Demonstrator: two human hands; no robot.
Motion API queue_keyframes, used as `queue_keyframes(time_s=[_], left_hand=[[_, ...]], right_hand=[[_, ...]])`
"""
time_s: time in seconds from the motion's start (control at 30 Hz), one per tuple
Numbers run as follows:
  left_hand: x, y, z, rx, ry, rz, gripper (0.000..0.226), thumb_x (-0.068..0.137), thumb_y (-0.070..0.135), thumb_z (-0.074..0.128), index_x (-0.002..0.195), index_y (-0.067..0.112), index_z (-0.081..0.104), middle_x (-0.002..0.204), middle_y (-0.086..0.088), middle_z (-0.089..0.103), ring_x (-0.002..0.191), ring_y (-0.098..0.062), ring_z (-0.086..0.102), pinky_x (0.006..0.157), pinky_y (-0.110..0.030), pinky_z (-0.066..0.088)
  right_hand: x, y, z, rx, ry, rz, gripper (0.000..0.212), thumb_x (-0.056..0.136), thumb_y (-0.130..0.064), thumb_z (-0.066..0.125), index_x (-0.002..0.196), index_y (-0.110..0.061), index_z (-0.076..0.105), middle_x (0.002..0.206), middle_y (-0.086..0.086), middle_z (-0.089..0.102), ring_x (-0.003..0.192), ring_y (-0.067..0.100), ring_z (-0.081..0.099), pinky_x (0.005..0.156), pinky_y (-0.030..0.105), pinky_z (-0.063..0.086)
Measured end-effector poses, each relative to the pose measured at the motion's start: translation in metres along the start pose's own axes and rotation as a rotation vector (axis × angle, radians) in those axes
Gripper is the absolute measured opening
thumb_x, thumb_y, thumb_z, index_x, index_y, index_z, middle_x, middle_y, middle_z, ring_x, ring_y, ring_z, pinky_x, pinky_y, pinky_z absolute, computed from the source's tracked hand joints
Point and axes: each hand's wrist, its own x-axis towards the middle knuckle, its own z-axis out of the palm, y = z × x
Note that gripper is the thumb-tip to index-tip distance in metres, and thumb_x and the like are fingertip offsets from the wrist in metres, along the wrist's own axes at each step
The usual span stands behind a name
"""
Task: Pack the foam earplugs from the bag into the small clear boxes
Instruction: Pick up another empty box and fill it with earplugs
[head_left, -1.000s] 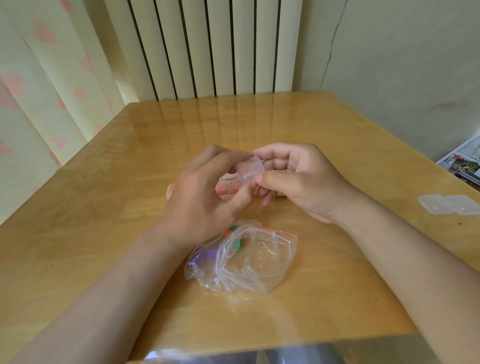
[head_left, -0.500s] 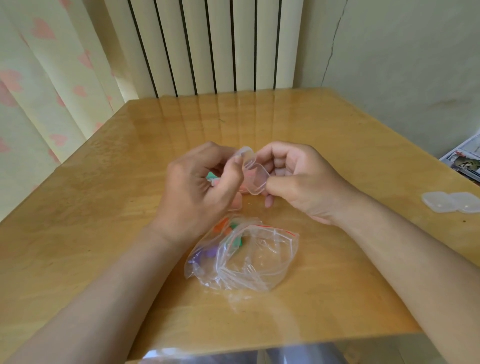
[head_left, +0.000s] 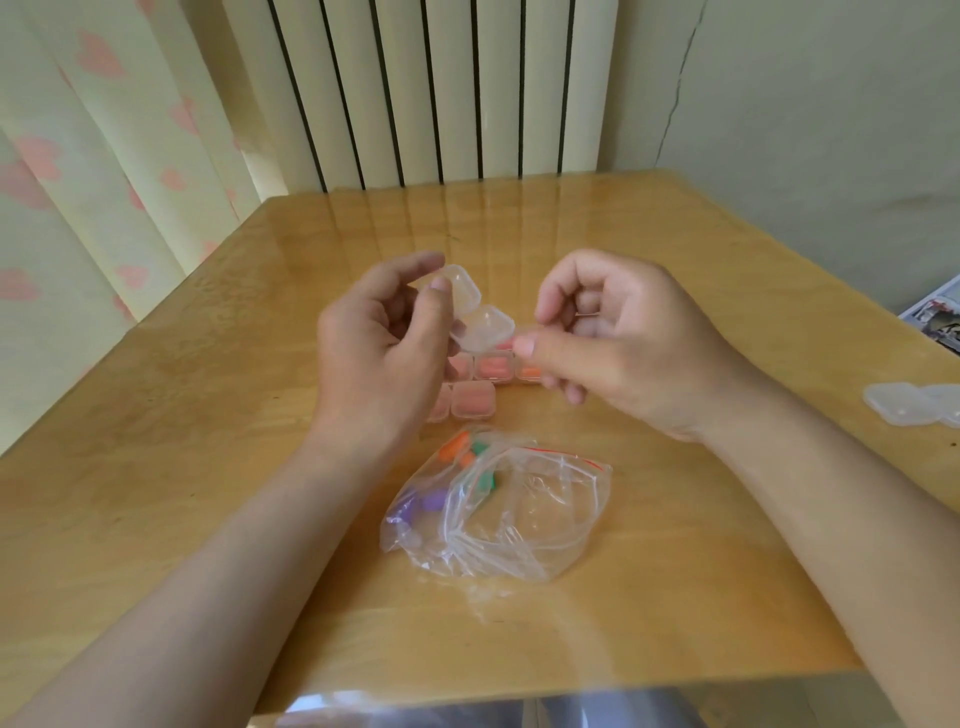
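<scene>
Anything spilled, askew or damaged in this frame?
Nothing spilled: the coloured foam earplugs sit inside the crumpled clear plastic bag, and the filled small clear boxes lie grouped on the wooden table. Only oddities: a long crack down the pale wall, and spare empty clear boxes lying apart near the table's right edge.

A glossy wooden table (head_left: 675, 291) spreads beneath the fingers (head_left: 571, 273) and mirrors the white slatted panel (head_left: 415, 88) standing past them. Left of the fingers hangs a pale curtain (head_left: 104, 156) with pink hearts. To their right rises a cream wall (head_left: 821, 145) with a thin crack (head_left: 675, 78).
</scene>
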Motion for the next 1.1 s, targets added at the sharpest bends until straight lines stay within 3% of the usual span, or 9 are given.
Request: queue_keyframes(time_s=[0.13,0.23,0.37,0.43,0.5,0.73,0.9,1.0,1.1], left_hand=[[0.004,0.000,-0.002,-0.097,0.063,-0.100,0.020,0.100,0.013,0.055,0.114,0.006,0.067,0.060,0.006,0.066,0.049,-0.010,0.060,0.045,-0.019,0.046],[0.002,0.002,0.000,-0.121,0.032,-0.131,0.020,0.100,0.013,0.056,0.116,0.006,0.067,0.061,0.003,0.066,0.048,-0.013,0.059,0.044,-0.022,0.046],[-0.001,0.003,0.002,-0.244,-0.031,-0.205,0.019,0.100,0.011,0.055,0.111,0.004,0.068,0.062,-0.008,0.063,0.047,-0.021,0.058,0.041,-0.027,0.046],[-0.002,0.004,0.003,-0.287,-0.083,-0.251,0.018,0.099,0.010,0.055,0.108,0.005,0.069,0.061,-0.012,0.061,0.045,-0.023,0.057,0.040,-0.027,0.044],[-0.004,0.004,0.005,-0.316,-0.131,-0.296,0.017,0.099,0.010,0.055,0.107,0.005,0.068,0.058,-0.011,0.060,0.043,-0.024,0.055,0.039,-0.027,0.044],[-0.011,-0.002,0.014,-0.343,-0.206,-0.352,0.015,0.098,0.008,0.055,0.101,0.004,0.069,0.061,-0.013,0.058,0.048,-0.025,0.052,0.038,-0.025,0.041],[-0.014,-0.003,0.018,-0.332,-0.253,-0.370,0.016,0.099,0.008,0.053,0.102,0.005,0.068,0.059,-0.011,0.058,0.041,-0.026,0.051,0.036,-0.023,0.040],[-0.014,-0.003,0.017,-0.332,-0.246,-0.373,0.017,0.099,0.008,0.052,0.102,0.004,0.068,0.059,-0.011,0.058,0.039,-0.024,0.049,0.035,-0.023,0.039],[-0.013,-0.003,0.018,-0.345,-0.244,-0.398,0.016,0.099,0.007,0.052,0.102,0.004,0.068,0.060,-0.011,0.058,0.039,-0.020,0.048,0.035,-0.023,0.038]], right_hand=[[-0.016,-0.020,-0.006,0.139,-0.544,0.091,0.006,0.084,0.004,0.069,0.079,0.005,0.066,0.069,0.022,0.070,0.057,0.022,0.070,0.050,0.034,0.058],[-0.022,-0.018,-0.002,-0.172,-0.726,0.174,0.007,0.089,0.001,0.069,0.092,-0.001,0.076,0.082,0.011,0.077,0.074,0.024,0.076,0.070,0.035,0.064],[-0.021,-0.020,-0.002,-0.401,-0.680,0.210,0.020,0.092,-0.007,0.064,0.097,-0.018,0.079,0.084,-0.009,0.078,0.072,0.008,0.075,0.073,0.026,0.062],[-0.019,-0.023,-0.004,-0.509,-0.639,0.167,0.020,0.091,-0.011,0.064,0.085,-0.025,0.078,0.067,-0.023,0.070,0.060,-0.005,0.067,0.060,0.010,0.051],[-0.018,-0.024,-0.004,-0.614,-0.598,0.100,0.021,0.089,-0.013,0.064,0.078,-0.027,0.076,0.050,-0.030,0.057,0.055,-0.009,0.057,0.051,0.007,0.038],[-0.015,-0.013,-0.001,-0.699,-0.468,-0.055,0.022,0.086,-0.009,0.066,0.066,-0.012,0.075,0.050,-0.004,0.054,0.060,0.012,0.049,0.065,-0.005,0.031],[-0.013,-0.012,0.010,-0.677,-0.501,-0.046,0.029,0.085,-0.012,0.070,0.065,-0.033,0.075,0.046,-0.023,0.050,0.056,-0.004,0.051,0.051,0.011,0.037],[-0.011,-0.002,0.014,-0.757,-0.460,-0.074,0.038,0.082,-0.006,0.067,0.051,-0.025,0.054,0.045,-0.010,0.044,0.054,0.004,0.047,0.048,0.021,0.035],[-0.011,0.001,0.014,-0.771,-0.463,-0.048,0.020,0.083,-0.010,0.065,0.065,-0.017,0.061,0.053,-0.009,0.052,0.060,0.006,0.050,0.050,0.021,0.038]])
